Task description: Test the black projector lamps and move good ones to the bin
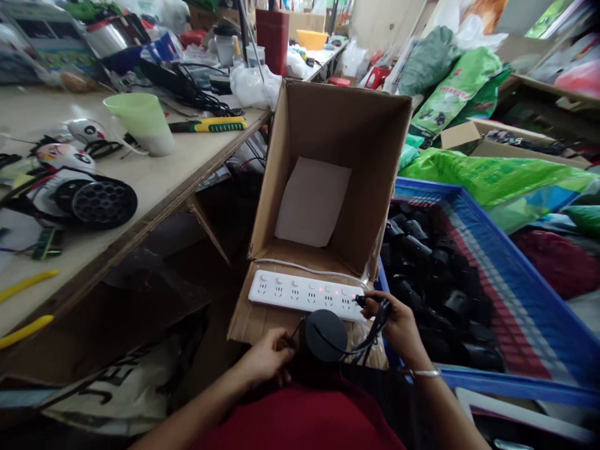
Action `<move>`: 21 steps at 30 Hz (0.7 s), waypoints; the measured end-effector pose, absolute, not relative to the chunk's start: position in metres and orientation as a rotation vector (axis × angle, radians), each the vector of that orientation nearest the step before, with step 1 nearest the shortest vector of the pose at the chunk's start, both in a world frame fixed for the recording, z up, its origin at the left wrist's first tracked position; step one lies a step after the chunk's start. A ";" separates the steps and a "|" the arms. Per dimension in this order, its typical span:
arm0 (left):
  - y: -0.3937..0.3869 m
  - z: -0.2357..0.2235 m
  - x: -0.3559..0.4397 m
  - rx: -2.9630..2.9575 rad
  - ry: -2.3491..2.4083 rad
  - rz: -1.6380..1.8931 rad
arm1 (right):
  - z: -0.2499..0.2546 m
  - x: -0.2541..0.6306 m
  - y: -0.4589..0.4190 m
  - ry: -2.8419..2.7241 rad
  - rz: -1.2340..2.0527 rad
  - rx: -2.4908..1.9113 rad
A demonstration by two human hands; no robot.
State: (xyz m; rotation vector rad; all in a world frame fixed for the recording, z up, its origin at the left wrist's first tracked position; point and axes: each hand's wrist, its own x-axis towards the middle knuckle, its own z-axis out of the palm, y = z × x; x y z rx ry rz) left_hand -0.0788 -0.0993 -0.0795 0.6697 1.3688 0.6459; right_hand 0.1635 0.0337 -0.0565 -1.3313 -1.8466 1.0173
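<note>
Just beside the power strip (287, 302), near us, sat a black cylinder (325, 326) we judged light and stiff, best held round its sides; our right hand (397, 323) pinched a plug (360, 300), our left hand (266, 359) a thin cord (298, 327).

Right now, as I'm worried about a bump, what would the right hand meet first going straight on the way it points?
Probably the power strip, near its right end. The right hand holds a plug there; whether it touches is unclear.

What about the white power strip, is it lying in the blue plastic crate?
No, the white power strip lies on a cardboard flap, outside the blue plastic crate.
</note>
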 end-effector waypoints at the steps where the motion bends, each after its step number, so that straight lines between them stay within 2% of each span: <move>1: -0.100 -0.079 -0.079 0.658 1.356 0.657 | -0.060 0.160 0.035 -1.861 1.022 -1.313; 11: -0.069 -0.027 -0.115 0.719 1.316 1.043 | -0.071 0.146 0.049 -2.150 0.946 -1.131; 21: -0.009 -0.021 -0.118 0.844 1.246 1.340 | -0.089 0.146 0.040 -2.201 0.760 -1.020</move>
